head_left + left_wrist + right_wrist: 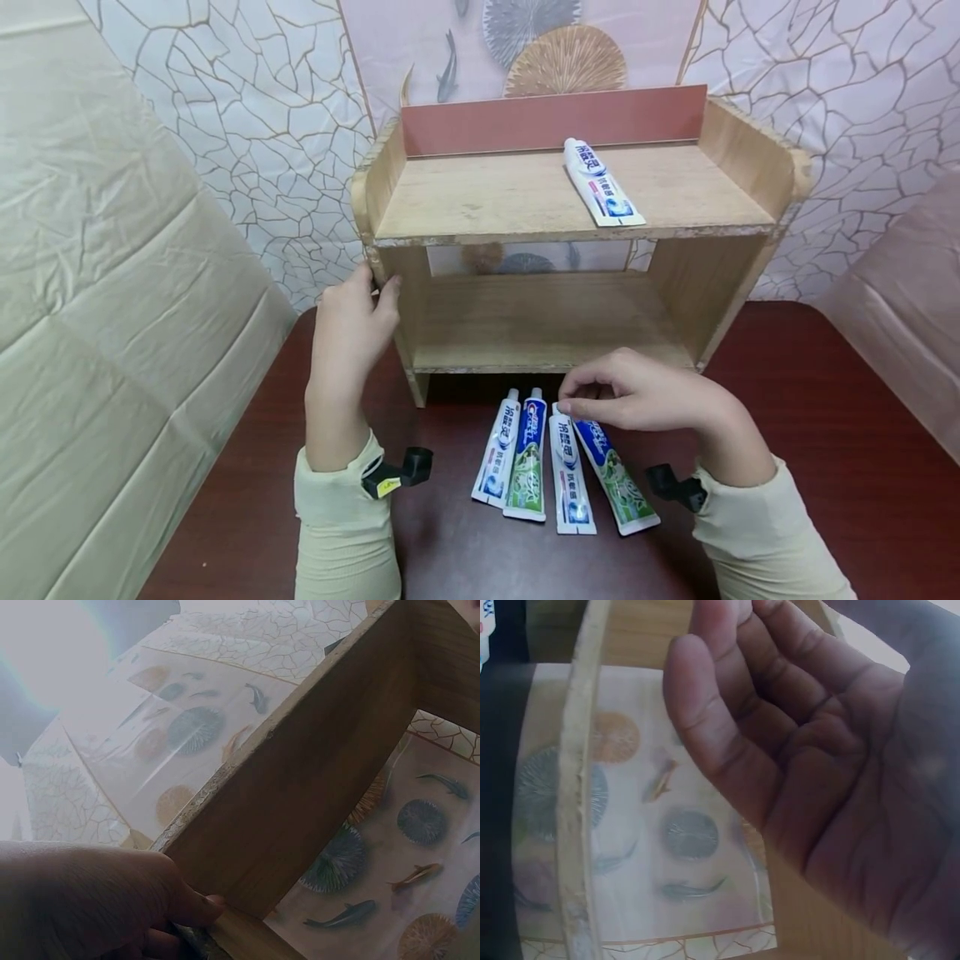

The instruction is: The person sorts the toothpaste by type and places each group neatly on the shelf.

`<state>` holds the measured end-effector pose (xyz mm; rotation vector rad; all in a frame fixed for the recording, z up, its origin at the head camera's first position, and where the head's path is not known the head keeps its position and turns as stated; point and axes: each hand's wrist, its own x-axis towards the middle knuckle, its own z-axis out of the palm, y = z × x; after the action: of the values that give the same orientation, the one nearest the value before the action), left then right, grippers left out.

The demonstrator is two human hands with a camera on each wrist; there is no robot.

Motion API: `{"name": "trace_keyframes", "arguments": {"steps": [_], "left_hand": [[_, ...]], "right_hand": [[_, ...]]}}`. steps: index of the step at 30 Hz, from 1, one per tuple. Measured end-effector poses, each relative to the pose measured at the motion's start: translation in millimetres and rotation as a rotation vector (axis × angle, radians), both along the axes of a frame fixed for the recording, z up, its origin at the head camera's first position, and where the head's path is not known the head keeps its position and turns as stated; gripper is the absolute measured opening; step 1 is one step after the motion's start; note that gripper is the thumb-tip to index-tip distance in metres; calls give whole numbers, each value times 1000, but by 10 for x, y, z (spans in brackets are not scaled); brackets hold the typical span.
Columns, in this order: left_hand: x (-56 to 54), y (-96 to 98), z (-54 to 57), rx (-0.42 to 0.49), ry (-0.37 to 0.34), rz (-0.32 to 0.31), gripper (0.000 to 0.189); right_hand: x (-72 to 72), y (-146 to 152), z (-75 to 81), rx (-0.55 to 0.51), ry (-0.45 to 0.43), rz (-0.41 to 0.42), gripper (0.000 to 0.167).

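Note:
At the left side panel of a wooden two-tier shelf point(517, 317), my left hand point(352, 321) grips the panel's front edge, thumb inside. The left wrist view shows that hand point(97, 900) against the wood. My right hand point(637, 392) hovers over toothpaste tubes on the table, thumb and fingertips loosely bent by the cap of a white tube point(572, 483). Its palm point(840, 772) faces the right wrist camera, with no tube visible between the fingers. Beside that tube lie a blue-green tube point(618, 487), another blue-green tube point(527, 471) and another white tube point(495, 458).
One white toothpaste tube point(602, 187) lies slanted on the upper shelf board, its crimped end at the front edge. The shelf stands on a dark red table point(247, 500). Patterned sheets point(255, 125) hang behind it.

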<state>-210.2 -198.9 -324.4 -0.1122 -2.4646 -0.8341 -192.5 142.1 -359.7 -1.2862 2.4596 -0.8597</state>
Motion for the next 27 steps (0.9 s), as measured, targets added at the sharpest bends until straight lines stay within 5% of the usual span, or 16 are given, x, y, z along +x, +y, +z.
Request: {"name": "trace_keyframes", "arguments": {"steps": [27], "left_hand": [[-3,-1,6,9,-8,0,27]], "right_hand": [[-92,-88,-137,48,-50,14,13]]}}
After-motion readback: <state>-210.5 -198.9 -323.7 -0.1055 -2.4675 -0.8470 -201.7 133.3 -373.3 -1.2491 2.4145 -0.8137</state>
